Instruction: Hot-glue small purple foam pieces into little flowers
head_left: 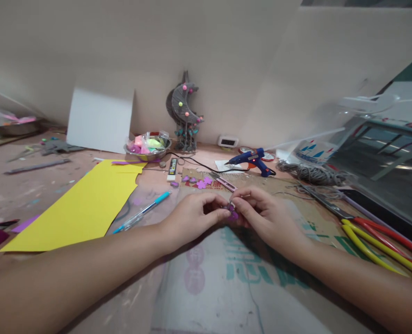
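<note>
Between my fingertips, over the middle of the table, is a small purple paper flower with something thin and grey at its top. My left hand pinches it from the left, thumb against forefinger. From the right, my right hand closes on the same piece, its thumb and forefinger at the upper edge. Part of the flower is hidden by the fingers. Just beyond them lie flat purple paper flowers and several small folded purple pieces, near a pink craft knife.
A blue glue gun stands behind, its black cord running left. Yellow paper and a blue pen lie left. Large scissors, grey yarn and a phone are right. A moon decoration leans on the wall beside a bowl.
</note>
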### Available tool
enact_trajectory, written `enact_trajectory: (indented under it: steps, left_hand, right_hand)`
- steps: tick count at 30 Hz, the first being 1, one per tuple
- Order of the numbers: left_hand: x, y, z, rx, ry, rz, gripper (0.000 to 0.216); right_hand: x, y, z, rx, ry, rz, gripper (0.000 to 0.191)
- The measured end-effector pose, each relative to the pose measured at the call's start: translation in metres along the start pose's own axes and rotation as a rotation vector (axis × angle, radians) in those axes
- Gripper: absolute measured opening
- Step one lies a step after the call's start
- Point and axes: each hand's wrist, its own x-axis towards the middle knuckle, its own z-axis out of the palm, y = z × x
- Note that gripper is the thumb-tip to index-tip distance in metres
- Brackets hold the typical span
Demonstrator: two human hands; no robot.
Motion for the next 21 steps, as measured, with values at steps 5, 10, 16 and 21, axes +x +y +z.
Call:
enact_trajectory:
  steps: [5, 10, 16, 21]
  left_hand:
    - [-0.001, -0.001, 0.001, 0.084, 0.021, -0.013, 0.016]
    - [-0.002, 0.000, 0.003, 0.104, 0.026, -0.032, 0.018]
    - [-0.003, 0.002, 0.002, 0.119, 0.014, -0.029, 0.017]
    - [-0.004, 0.000, 0.002, 0.092, 0.007, -0.028, 0.016]
  right_hand:
    - [0.000, -0.004, -0.002, -0.239, 0.074, -0.131, 0.011]
    - [-0.004, -0.010, -0.005, -0.392, 0.071, -0.242, 0.012]
    - [-0.004, -0.009, -0.004, -0.405, 0.012, -0.266, 0.013]
    - [-0.001, -0.011, -0.002, -0.415, 0.089, -0.211, 0.012]
